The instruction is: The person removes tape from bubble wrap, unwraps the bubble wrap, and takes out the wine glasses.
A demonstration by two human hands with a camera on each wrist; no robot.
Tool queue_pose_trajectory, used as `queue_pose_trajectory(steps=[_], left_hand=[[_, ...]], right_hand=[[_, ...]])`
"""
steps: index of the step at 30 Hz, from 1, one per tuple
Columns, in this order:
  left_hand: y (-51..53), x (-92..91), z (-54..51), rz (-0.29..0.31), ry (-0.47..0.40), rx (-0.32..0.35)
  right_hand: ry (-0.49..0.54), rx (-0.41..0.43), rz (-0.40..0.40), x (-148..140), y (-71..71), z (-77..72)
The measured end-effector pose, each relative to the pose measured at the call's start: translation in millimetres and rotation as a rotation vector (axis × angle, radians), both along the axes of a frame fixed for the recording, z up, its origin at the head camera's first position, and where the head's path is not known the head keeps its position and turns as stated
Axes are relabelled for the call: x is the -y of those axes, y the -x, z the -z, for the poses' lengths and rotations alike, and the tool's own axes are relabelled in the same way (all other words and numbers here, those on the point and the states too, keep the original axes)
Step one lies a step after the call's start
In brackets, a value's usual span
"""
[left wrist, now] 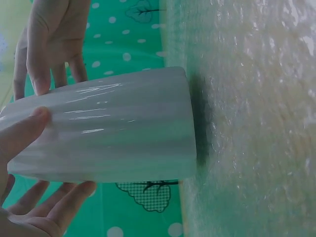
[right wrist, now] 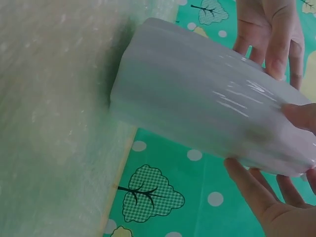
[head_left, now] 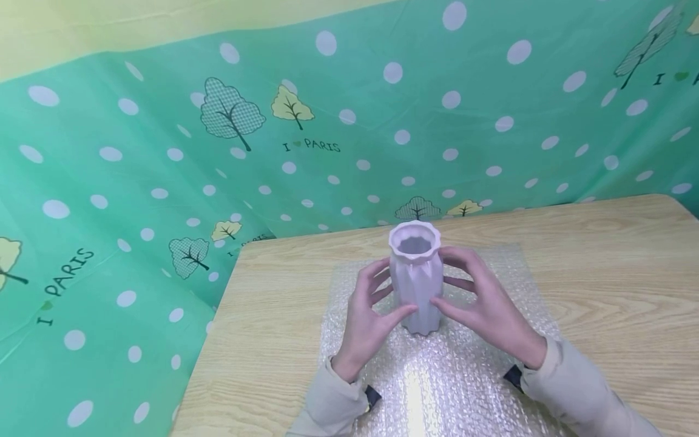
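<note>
A white ceramic vase (head_left: 416, 285) with a fluted body and scalloped rim stands about upright over a sheet of bubble wrap (head_left: 453, 382). Both hands hold it, one from each side. My left hand (head_left: 367, 321) has its thumb on the near face and its fingers along the left side. Opposite it, my right hand (head_left: 488, 306) grips the right side, thumb also in front. In the left wrist view, the smooth base of the vase (left wrist: 123, 128) is close to the wrap; whether it touches I cannot tell. Some fingertips are hidden behind the vase.
The bubble wrap lies on a light wooden table (head_left: 617, 267). Behind and to the left hangs a green cloth (head_left: 306, 200) with white dots and printed trees, close to the table's back edge. Dark straps (head_left: 373, 397) show at the cuffs.
</note>
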State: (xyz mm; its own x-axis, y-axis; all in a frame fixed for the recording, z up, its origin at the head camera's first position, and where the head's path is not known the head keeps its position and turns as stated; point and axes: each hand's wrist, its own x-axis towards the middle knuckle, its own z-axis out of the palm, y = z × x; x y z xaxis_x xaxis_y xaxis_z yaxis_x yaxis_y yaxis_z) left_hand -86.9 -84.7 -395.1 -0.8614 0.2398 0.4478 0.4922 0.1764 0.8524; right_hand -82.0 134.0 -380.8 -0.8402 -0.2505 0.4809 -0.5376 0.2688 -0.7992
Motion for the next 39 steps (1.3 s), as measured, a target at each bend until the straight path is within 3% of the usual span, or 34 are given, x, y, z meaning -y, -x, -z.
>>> queue_pose_trajectory(steps=[10,25,39], left_hand=[[-2.8,1.1,1.1,-0.022,0.037,0.021],[-8.0,5.3,3.1,-0.033,0.063,0.055],[-7.5,7.5,3.5,-0.005,0.08,0.062]], right_hand=[[-0.037,-0.051,-0.033,-4.4,-1.3,3.2],[-0.064,-0.035,-0.04,-4.6,-2.1,5.6],[-0.059,-0.027,-0.061,-5.1,-2.4,5.8]])
